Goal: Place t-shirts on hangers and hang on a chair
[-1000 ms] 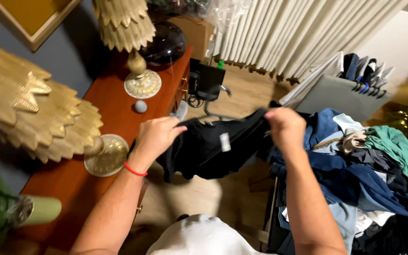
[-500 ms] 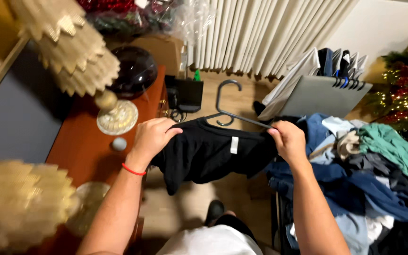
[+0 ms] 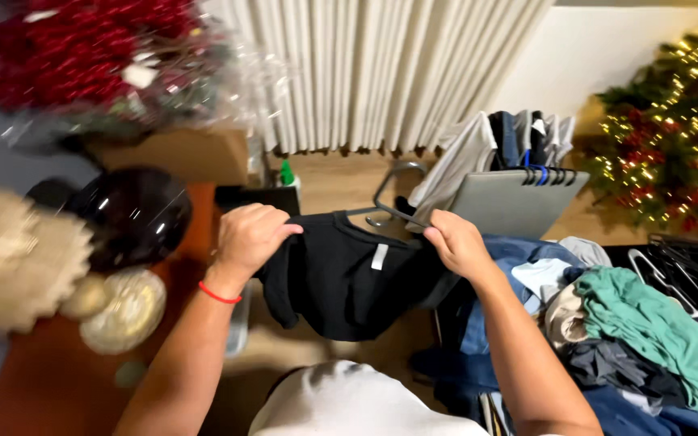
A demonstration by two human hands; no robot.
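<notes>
Two hands, left hand and right hand, gripping black shirt shoulders

Black shirt hangs spread on a grey hanger

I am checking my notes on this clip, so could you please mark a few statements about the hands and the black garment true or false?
1. Both hands hold the black shirt. True.
2. The shirt is on a grey hanger. True.
3. The left hand wears a blue wristband. False: the band is red.
4. The right hand rests on the green garment. False: it grips the shirt's shoulder.
5. A lit tree stands at the right. True.
</notes>
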